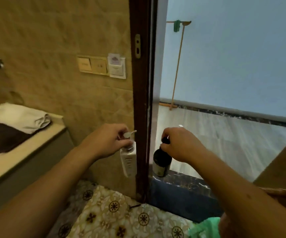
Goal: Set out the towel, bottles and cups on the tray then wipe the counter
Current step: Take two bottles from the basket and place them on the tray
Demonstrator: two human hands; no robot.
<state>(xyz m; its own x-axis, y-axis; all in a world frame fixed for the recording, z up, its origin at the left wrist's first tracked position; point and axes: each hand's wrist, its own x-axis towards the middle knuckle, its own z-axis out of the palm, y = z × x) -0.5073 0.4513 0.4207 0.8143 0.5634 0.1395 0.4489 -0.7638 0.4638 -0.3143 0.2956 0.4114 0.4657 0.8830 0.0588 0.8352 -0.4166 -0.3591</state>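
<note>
At the far left, a folded white towel (23,117) is being supported by the pale counter (27,148), with one end overlapping a dark brown tray (1,136) that is lying flat on the same surface. Above and to the right, a beige switch panel (92,65) and a card holder (116,67) are being carried by the tiled wall.

Nearer the middle, a white pump bottle (128,160) is being held up in the air by the left hand (108,141), well apart from the counter and tray. The fingers are being curled round the bottle's neck just under the clear pump head, and the body of the bottle is being left to hang below the hand, roughly upright, in front of the dark wooden door frame (141,100).

Just past the frame, a dark bottle (162,162) with a pale label is being pinched at its black cap by the right hand (181,145); the thumb and fingers are being pressed together on the cap. Whether its base is resting on the dark marble threshold (181,191) below cannot be told.

Further right, a long-handled mop (178,66) is being leaned against the pale blue wall, and a green cloth (205,227) is being shown at the lower edge.
</note>
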